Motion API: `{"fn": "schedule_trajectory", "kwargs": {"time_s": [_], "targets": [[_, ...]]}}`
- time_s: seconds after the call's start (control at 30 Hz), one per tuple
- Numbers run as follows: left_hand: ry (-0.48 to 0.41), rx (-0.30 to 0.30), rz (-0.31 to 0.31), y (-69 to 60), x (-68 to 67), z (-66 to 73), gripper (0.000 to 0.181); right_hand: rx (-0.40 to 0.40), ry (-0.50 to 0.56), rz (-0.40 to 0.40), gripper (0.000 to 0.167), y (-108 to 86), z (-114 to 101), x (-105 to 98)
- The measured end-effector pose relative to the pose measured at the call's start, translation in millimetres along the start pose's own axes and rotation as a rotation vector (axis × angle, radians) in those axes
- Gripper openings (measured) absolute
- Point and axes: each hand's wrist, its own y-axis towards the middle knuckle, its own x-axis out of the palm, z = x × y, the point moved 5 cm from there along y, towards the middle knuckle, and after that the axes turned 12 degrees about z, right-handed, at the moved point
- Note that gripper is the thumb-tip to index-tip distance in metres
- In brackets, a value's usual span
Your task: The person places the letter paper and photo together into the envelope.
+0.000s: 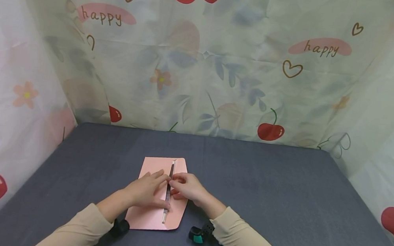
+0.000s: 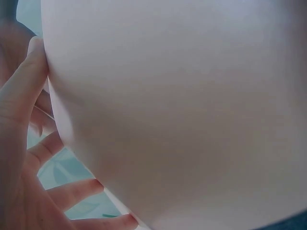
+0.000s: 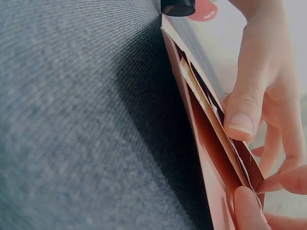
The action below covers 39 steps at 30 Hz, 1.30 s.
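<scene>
A pink envelope (image 1: 145, 219) lies on the table in the head view, its long opening facing right. In the right wrist view the opening gapes, and thin papers (image 3: 199, 93) show inside, a tan edge among them. My left hand (image 1: 145, 191) rests over the envelope with fingers spread and the thumb at the opening's edge. From the other side my right hand (image 1: 188, 187) pinches the edge of the opening between curled fingers and thumb. Whether it also grips a paper inside, I cannot tell. The envelope's pale surface (image 2: 182, 115) fills most of the left wrist view.
Dark grey cloth covers the table (image 1: 265, 193). A printed curtain (image 1: 202, 68) hangs along the back and both sides. Black wrist devices (image 1: 120, 227) sit under each forearm; the right device (image 1: 199, 234) has a green face.
</scene>
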Motion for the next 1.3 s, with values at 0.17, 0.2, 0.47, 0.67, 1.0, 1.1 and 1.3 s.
{"fn": "schedule_trajectory", "kwargs": {"time_s": [0.17, 0.2, 0.47, 0.67, 1.0, 1.1, 1.3], "targets": [[-0.004, 0.004, -0.004, -0.3, 0.0, -0.2, 0.077, 0.011, 0.008, -0.001, 0.042, 0.3, -0.2, 0.7], [-0.004, 0.005, -0.005, -0.4, 0.0, -0.2, 0.077, 0.014, 0.009, -0.002, 0.042, 0.4, -0.1, 0.8], [-0.009, 0.002, -0.016, -1.0, 0.7, -0.8, 0.077, 0.039, 0.012, -0.003, 0.040, 1.7, 2.3, 2.4], [-0.017, 0.005, -0.015, -1.2, 0.1, 0.1, 0.075, 0.041, 0.016, -0.007, 0.040, 2.7, 3.2, 3.6], [-0.028, 0.018, -0.014, -0.5, -0.4, 0.2, 0.073, 0.063, 0.032, -0.018, 0.040, 4.3, 3.2, 5.3], [-0.028, 0.020, -0.013, -0.6, -0.4, 0.0, 0.073, 0.065, 0.038, -0.025, 0.039, 4.3, 2.7, 5.5], [-0.030, 0.015, -0.013, -0.5, 0.5, -1.2, 0.074, 0.068, 0.041, -0.034, 0.039, 4.5, 2.8, 6.0]]}}
